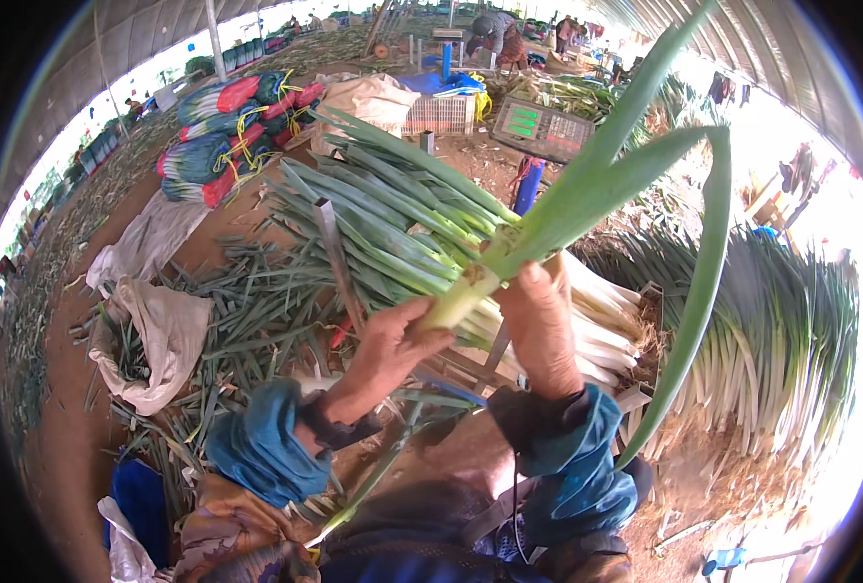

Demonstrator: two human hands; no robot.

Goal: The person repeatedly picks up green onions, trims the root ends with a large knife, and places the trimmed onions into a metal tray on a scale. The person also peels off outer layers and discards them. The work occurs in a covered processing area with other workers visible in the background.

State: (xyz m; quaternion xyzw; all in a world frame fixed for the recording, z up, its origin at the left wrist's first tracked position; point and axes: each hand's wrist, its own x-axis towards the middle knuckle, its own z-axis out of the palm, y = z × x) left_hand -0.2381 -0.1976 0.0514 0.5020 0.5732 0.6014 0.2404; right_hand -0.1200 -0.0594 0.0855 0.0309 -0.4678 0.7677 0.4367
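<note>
My left hand [383, 352] grips the pale lower stem of a thick green onion [470, 291]. Higher up, my right hand [538, 325] is closed around the same onion, just where its leaves begin to part. Its broad leaves spread toward the upper right, and one folds over and hangs down past my right forearm. Behind both hands, a heap of green onions [383, 228] lies across a metal frame [339, 255], green tops to the left and white stems to the right. The lower tip of the held onion is hidden by my left hand.
A large bank of green onions [752, 340] stands at right. Cut leaves [247, 330] and a pale sack [159, 340] cover the ground at left. Farther back are bagged bundles [223, 136], a scale [543, 128], a crate [441, 114] and a bending person [498, 37].
</note>
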